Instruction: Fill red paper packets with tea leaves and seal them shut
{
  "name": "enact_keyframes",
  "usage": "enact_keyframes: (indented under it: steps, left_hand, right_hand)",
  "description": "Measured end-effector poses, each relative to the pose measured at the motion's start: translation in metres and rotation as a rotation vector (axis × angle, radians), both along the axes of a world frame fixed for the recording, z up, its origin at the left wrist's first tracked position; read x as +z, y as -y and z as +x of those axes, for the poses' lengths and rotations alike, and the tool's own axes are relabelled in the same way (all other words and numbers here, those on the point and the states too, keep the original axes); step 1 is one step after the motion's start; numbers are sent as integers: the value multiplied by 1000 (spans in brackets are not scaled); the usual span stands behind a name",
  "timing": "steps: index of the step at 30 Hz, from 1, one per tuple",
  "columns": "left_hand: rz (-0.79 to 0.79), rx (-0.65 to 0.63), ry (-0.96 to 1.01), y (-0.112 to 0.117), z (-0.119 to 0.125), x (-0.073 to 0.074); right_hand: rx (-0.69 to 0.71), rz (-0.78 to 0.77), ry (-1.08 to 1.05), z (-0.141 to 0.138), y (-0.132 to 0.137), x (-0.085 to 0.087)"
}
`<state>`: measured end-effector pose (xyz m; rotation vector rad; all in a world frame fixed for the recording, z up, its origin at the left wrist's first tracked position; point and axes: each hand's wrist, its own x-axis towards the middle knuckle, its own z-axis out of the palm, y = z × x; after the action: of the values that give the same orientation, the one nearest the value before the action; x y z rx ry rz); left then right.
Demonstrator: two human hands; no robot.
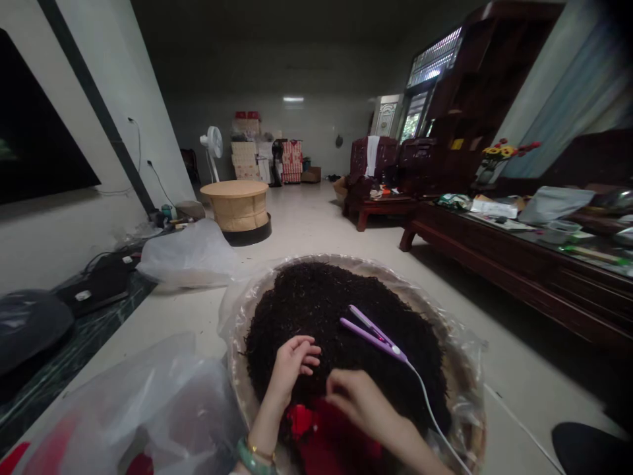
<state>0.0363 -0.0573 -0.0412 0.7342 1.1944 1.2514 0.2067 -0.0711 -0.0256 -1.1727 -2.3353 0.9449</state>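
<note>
A wide round basket [462,369] lined with clear plastic holds a heap of dark, dry shreds [316,297] that look like tea leaves. My left hand [295,363] hovers over the near part of the heap, fingers loosely bent and apart, with nothing visible in it. Beside it, my right hand [356,394] is curled with its fingers turned down; the fingertips are blurred, and what they may hold is hidden. Under both hands lies red material [331,439], partly covered by my right forearm. A purple hair straightener [373,334] rests on the heap, its jaws apart.
Clear plastic bags [143,402] lie left of the basket, another [190,254] behind them. A white cord [430,402] runs from the straightener over the basket's right side. A dark wooden table [524,270] with clutter stands right; a round wooden drum-like table [237,204] stands farther back.
</note>
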Motion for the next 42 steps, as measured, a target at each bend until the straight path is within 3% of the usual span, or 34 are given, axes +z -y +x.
enact_keyframes:
  steps: [4,7,9,12,18,22,28,32,37,42]
  left_hand:
    - [24,17,82,1,0,8]
    - [39,-13,288,0,4,18]
    - [75,-77,392,-1,7,24]
    - [162,-107,345,-4,10,27]
    - [234,-143,98,-5,16,14]
    - [255,-160,-36,-4,18,9]
    - [223,-146,-27,-3,16,8]
    - [238,-148,-42,-1,19,8]
    - [230,-183,-85,0,19,8]
    - [264,-143,-253,-1,12,11]
  right_hand:
    - [-209,55,-446,15,-21,36]
    - [-162,211,-565,15,-21,45]
    - [-28,285,-493,11,-17,40]
    - [68,298,-380,5,-16,24]
    - [-259,664,-293,0,-47,12]
    - [-186,774,-216,-7,-64,7]
    - [-232,946,-237,-12,-63,-8]
    - [-226,996,-266,-12,-59,-7]
    - [-334,1048,-292,-12,-54,-1]
    - [-149,972,-217,-7,-53,7]
